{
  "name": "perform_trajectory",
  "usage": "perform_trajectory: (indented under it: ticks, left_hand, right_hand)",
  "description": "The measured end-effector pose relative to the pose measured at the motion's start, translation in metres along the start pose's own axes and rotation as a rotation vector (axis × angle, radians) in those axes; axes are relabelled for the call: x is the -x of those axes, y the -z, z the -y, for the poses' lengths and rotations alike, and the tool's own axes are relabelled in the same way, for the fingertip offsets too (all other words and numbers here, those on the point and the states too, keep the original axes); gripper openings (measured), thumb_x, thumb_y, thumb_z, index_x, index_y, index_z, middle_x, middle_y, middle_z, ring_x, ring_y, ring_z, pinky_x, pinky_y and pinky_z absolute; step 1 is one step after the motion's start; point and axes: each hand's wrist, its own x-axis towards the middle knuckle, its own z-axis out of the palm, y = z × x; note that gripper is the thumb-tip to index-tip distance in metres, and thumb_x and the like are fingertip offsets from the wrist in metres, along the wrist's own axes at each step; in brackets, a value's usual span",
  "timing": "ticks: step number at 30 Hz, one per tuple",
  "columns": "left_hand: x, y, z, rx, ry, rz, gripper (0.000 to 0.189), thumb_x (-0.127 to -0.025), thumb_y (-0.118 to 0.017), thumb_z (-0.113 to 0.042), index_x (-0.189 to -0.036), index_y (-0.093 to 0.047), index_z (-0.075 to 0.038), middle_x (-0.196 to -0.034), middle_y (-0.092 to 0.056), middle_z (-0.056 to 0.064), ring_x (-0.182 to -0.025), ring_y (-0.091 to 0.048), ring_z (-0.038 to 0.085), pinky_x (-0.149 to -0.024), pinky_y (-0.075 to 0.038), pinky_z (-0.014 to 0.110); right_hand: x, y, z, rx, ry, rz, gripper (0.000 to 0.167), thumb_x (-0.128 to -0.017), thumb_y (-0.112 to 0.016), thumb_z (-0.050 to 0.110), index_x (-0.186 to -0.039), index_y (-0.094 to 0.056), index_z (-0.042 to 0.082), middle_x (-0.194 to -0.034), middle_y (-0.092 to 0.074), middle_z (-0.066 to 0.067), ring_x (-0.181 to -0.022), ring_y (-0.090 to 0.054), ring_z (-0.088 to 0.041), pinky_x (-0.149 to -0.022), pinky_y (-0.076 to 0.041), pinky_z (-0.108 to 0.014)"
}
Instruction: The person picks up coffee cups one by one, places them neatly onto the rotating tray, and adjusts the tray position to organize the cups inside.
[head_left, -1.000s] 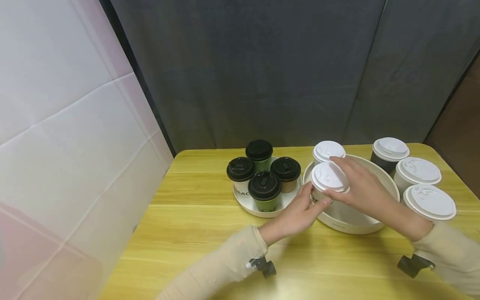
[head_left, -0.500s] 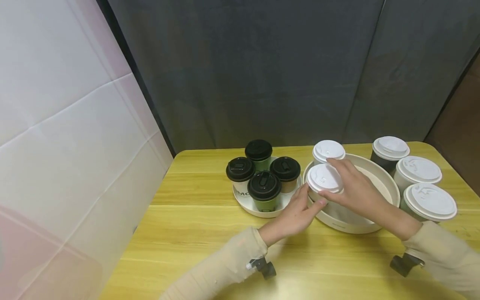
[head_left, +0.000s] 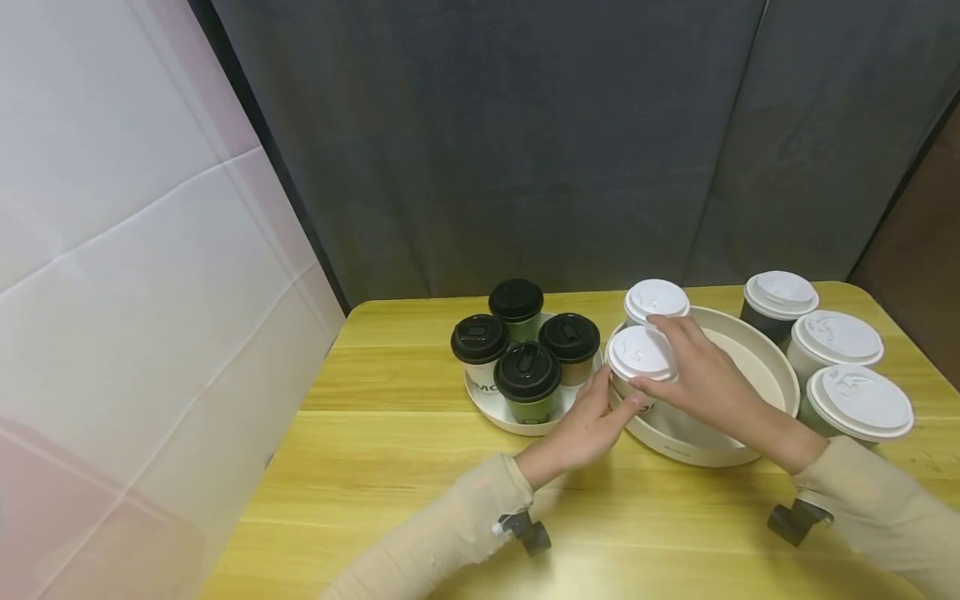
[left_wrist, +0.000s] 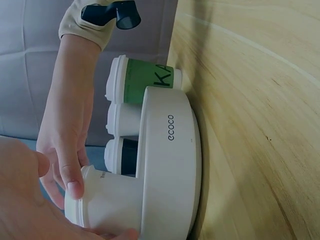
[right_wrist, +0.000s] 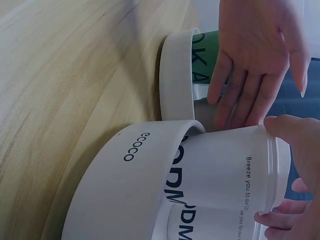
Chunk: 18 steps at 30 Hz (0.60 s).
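Observation:
A white paper cup with a white lid (head_left: 641,352) stands at the left side of the round cream tray (head_left: 686,454). My right hand (head_left: 705,379) grips it around the lid, thumb in front and fingers behind. In the right wrist view, dark lettering shows on the cup (right_wrist: 215,160), whose base is hidden behind the tray wall. My left hand (head_left: 581,429) is at the cup's left side, its fingers extended in the right wrist view; whether they touch the cup I cannot tell. Behind it is another white-lidded cup (head_left: 656,300).
To the left, a smaller round white tray (head_left: 495,408) carries several black-lidded cups (head_left: 528,375). Right of the large tray stand three white-lidded cups: one dark (head_left: 780,300), one whitish (head_left: 836,340) and one green (head_left: 858,404). A dark curtain (head_left: 525,150) hangs behind the table (head_left: 375,483).
My right hand has moved the white-lidded cup leftward, toward the tray's left wall. My left hand has stayed nearly in place beside it.

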Motion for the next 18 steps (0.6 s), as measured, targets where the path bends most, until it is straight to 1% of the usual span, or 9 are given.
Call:
perform_trajectory:
  ticks: [7,12,18]
  left_hand:
    - [-0.0013,-0.0004,0.002,0.01,0.01,-0.002,0.073,-0.103,-0.04,-0.047,-0.158,-0.016,-0.005,-0.164,-0.024,0.012,-0.152,-0.023,0.028,-0.124,-0.025,0.049]
    - [-0.0021,-0.0007,0.0028,0.014,0.008,-0.002,0.072,-0.103,-0.04,-0.046,-0.158,-0.016,-0.005,-0.164,-0.024,0.012,-0.152,-0.023,0.028,-0.124,-0.025,0.049]
    - [-0.0019,-0.0004,0.0033,0.016,0.02,0.007,0.074,-0.103,-0.04,-0.047,-0.158,-0.014,-0.004,-0.165,-0.022,0.014,-0.153,-0.022,0.029,-0.124,-0.025,0.049]
  right_hand:
    - [-0.0001,-0.0021,-0.0008,-0.004,0.0,-0.002,0.078,-0.08,-0.082,0.032,-0.14,-0.044,0.002,-0.133,-0.05,-0.023,-0.106,-0.062,-0.042,-0.085,-0.053,-0.06]
    - [0.0,-0.0032,-0.0023,-0.005,-0.003,0.0,0.076,-0.08,-0.082,0.032,-0.139,-0.045,0.002,-0.133,-0.051,-0.022,-0.108,-0.061,-0.04,-0.087,-0.053,-0.059]
    - [0.0,-0.0037,-0.002,0.004,0.001,0.002,0.075,-0.08,-0.082,0.031,-0.138,-0.045,0.001,-0.132,-0.05,-0.022,-0.11,-0.06,-0.04,-0.088,-0.053,-0.059]
